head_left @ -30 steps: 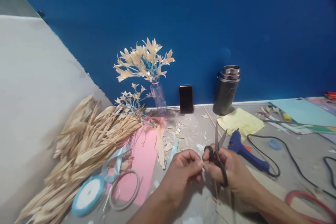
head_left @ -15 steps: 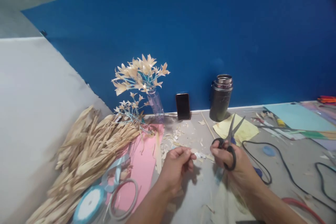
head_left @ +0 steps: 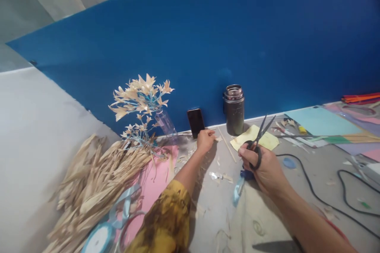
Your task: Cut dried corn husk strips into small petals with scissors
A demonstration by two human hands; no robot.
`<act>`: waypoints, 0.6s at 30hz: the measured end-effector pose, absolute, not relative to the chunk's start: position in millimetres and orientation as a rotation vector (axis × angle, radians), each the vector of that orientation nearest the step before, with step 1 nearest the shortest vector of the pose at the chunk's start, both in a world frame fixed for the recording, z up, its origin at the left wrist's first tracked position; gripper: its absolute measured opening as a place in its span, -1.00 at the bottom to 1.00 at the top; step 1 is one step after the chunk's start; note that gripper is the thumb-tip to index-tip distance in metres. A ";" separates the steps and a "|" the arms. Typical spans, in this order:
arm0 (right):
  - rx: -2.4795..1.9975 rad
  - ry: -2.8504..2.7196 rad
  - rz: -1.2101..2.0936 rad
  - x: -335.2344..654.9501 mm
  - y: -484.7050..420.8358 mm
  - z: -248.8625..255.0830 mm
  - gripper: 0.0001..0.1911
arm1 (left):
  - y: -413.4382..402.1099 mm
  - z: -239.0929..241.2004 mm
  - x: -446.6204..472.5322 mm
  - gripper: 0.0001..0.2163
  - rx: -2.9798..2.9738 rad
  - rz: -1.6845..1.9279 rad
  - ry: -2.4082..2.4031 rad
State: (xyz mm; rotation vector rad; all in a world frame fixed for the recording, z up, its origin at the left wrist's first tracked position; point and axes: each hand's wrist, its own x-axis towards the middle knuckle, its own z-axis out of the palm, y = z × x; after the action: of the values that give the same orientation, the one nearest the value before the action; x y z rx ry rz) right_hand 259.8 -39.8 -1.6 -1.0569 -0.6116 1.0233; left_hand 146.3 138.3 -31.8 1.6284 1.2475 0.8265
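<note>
Black-handled scissors (head_left: 255,152) are gripped in my right hand (head_left: 263,168), their blades apart and pointing up over a yellow paper sheet (head_left: 255,137). My left hand (head_left: 206,140) reaches far forward over the table, just in front of an upright phone (head_left: 195,122). Its fingers are drawn together beside a small pale scrap (head_left: 218,139); whatever is between them is too small to make out. A thin stick (head_left: 227,145) lies to the right of that hand. Below the right hand is a light-blue ribbon piece (head_left: 238,190).
Pale flowers (head_left: 142,93) stand in a clear vase (head_left: 166,123). Dried husks (head_left: 97,182) and a ribbon roll (head_left: 99,238) lie at left, beside pink paper (head_left: 154,170). An open metal flask (head_left: 234,112) stands at the blue wall. A black cord (head_left: 308,187) crosses the right side.
My left hand has moved forward, from near the table's middle to just before the phone. The scissors remain in my right hand, blades apart. The view has shifted to the right.
</note>
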 end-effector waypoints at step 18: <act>-1.480 -1.031 0.947 247.9 -57.4 -6.0 -0.73 | -28.3 6.8 -45.5 -0.89 2.063 0.366 1.611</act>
State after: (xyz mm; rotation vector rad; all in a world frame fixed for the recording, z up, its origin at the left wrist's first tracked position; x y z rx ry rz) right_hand 247.9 -57.4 -6.0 -1.4804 -1.0306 0.9466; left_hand -45.5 -28.3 6.8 2.0635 1.6110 0.3657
